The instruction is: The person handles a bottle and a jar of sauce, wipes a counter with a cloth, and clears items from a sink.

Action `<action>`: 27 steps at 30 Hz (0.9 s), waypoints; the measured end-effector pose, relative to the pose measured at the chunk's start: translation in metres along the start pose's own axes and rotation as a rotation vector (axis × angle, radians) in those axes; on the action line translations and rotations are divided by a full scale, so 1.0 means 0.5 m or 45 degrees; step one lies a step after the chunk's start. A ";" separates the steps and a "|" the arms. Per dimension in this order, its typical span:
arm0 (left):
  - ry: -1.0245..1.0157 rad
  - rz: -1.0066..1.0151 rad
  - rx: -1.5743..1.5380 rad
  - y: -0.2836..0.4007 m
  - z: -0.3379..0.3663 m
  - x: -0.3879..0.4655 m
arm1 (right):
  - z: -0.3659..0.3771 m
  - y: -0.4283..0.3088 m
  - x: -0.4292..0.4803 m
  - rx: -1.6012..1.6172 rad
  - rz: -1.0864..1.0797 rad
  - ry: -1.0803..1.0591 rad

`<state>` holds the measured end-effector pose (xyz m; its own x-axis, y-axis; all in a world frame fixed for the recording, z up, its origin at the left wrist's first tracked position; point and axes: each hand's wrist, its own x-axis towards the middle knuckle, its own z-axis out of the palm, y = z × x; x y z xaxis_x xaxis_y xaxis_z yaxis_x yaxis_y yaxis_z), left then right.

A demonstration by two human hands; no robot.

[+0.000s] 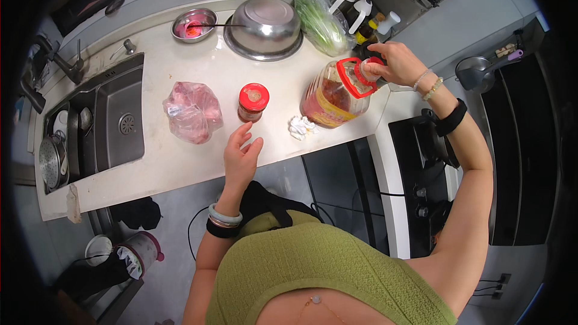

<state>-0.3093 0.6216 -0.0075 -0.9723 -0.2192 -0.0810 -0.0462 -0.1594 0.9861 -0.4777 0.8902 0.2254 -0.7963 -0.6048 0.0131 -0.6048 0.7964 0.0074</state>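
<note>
My right hand (389, 61) is at the top of a large plastic oil jug (334, 95), with thumb and fingers around its neck and cap by the red handle. The jug stands tilted near the right end of the white counter. My left hand (242, 151) is held above the counter's front edge, fingers apart and holding nothing. Just beyond its fingertips stands a glass jar with a red lid (254, 100). A clear plastic bag of raw meat (193, 112) lies left of the jar. A crumpled white tissue (301, 127) lies beside the jug.
An upturned steel basin (266, 22) and a small steel bowl (194, 25) with pink and orange contents sit at the back. Bagged green vegetables (320, 25) lie behind the jug. The sink (119, 122) is at left, the black cooktop (413, 180) at right.
</note>
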 end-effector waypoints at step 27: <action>0.084 -0.086 0.033 -0.012 -0.052 -0.032 | -0.020 0.031 0.000 0.220 -0.188 -0.264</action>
<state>-0.2875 0.6011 -0.0158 -0.9497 -0.2715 -0.1561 -0.1182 -0.1509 0.9815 -0.4873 0.9026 0.2354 -0.6750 -0.7155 -0.1801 -0.6935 0.6986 -0.1763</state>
